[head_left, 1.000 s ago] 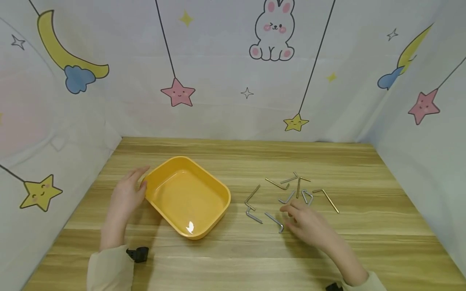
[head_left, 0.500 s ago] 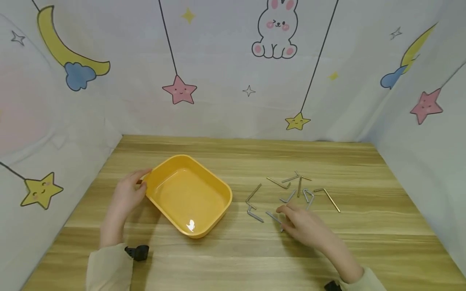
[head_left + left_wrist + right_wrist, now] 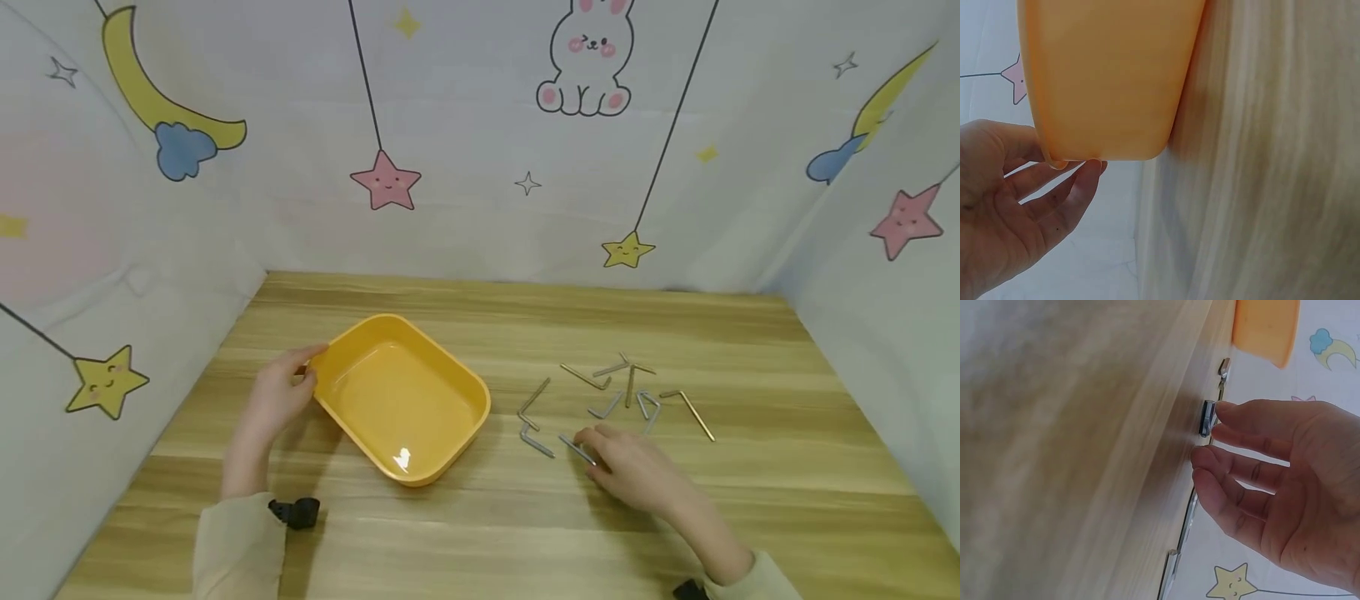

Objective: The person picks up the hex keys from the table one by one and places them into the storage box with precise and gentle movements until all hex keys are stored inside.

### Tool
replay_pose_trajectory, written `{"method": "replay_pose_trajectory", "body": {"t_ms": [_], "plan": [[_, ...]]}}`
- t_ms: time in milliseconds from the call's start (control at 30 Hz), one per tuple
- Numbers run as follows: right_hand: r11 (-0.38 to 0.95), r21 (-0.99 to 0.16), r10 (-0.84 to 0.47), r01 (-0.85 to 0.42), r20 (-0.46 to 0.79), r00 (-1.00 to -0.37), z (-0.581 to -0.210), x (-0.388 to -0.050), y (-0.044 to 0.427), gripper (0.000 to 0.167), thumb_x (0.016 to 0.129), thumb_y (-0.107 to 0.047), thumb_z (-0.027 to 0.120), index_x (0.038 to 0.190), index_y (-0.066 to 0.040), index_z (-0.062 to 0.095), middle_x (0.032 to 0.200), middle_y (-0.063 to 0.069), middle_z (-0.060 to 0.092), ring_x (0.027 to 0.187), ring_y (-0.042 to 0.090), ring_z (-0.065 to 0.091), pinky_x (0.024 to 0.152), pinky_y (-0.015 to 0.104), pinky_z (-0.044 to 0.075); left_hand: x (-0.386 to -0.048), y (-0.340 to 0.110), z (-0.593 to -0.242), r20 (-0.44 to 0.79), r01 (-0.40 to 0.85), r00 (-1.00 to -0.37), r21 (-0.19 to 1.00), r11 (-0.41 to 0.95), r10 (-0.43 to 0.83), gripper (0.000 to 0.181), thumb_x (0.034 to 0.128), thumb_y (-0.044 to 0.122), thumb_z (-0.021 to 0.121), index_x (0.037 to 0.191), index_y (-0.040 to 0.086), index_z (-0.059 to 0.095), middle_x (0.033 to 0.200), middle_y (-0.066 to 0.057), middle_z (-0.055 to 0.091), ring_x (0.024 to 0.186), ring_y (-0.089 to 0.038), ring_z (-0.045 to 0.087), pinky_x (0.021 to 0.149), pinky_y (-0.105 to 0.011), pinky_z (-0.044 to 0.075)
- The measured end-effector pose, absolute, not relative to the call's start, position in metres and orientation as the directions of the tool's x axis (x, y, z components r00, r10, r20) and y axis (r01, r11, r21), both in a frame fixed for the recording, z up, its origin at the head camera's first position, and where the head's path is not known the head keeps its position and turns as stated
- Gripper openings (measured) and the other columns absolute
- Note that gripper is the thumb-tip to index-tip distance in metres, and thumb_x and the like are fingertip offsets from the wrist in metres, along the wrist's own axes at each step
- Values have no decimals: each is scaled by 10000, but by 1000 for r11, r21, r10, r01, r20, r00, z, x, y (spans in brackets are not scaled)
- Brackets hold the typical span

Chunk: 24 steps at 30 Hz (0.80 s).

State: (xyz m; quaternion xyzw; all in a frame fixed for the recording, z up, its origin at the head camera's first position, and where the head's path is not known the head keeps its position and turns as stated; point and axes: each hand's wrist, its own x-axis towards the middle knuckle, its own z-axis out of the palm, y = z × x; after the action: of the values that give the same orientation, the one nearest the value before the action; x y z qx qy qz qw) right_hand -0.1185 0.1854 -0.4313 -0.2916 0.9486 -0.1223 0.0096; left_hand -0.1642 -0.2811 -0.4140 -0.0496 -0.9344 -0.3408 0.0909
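Observation:
The left hand (image 3: 277, 396) holds a corner of the yellow tray (image 3: 405, 400), with thumb and fingers bent about it. In the left wrist view, fingertips of that hand (image 3: 1029, 194) touch the tray's outer wall (image 3: 1110, 81) just below the rim. The right hand (image 3: 637, 471) pinches a silver L-shaped key (image 3: 576, 448) between thumb and fingers, low over the table; its near end is hidden. From the right wrist, the thumb tip of the hand (image 3: 1279, 469) lies against the key (image 3: 1207, 419), the other fingers curved beside it.
Several L-shaped keys lie loose beyond and left of the right hand, among them a silver one (image 3: 537, 443) and a brass one (image 3: 697, 415). White cloth (image 3: 465, 233) with printed stars and a rabbit stands around the wooden table (image 3: 450, 550).
The right thumb and fingers have come together on the silver key. The left hand's fingers have drawn in on the tray's corner. The head view has shifted slightly.

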Motion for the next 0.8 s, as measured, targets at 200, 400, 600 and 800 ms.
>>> {"method": "replay_pose_trajectory", "body": {"t_ms": [200, 400, 600, 800], "plan": [[798, -222, -565, -561, 48, -823, -432, -116, 184, 315, 810, -153, 732, 1106, -89, 645, 934, -1, 665, 702, 66, 562, 612, 250, 489, -165, -280, -417, 209, 165, -977, 631, 758, 39, 405, 912, -37, 471, 1309, -60, 547, 1328, -311, 530, 1126, -470, 555, 871, -564, 506], [799, -255, -556, -545, 36, -831, -434, -117, 182, 305, 809, -104, 725, 1094, -107, 619, 990, 35, 687, 735, 102, 613, 630, 269, 513, -163, -281, -419, 208, 162, -977, 633, 757, 34, 409, 910, -37, 470, 1311, -56, 547, 1322, -306, 537, 1120, -467, 556, 879, -569, 497], [793, -269, -553, -547, 59, -831, -435, -124, 180, 211, 772, -4, 681, 908, -109, 558, 816, -2, 621, 618, 59, 462, 526, 198, 383, -165, -281, -417, 222, 170, -974, 638, 751, 33, 402, 909, -43, 479, 1304, -58, 552, 1314, -307, 543, 1125, -467, 554, 880, -568, 499], [833, -196, -520, -517, 40, -853, -435, -128, 174, 200, 751, 19, 645, 774, -107, 491, 670, -29, 482, 563, 93, 397, 483, 228, 336, -167, -282, -417, 245, 189, -969, 634, 750, 37, 394, 907, -50, 487, 1295, -64, 559, 1303, -308, 552, 1127, -466, 557, 878, -570, 502]]}}
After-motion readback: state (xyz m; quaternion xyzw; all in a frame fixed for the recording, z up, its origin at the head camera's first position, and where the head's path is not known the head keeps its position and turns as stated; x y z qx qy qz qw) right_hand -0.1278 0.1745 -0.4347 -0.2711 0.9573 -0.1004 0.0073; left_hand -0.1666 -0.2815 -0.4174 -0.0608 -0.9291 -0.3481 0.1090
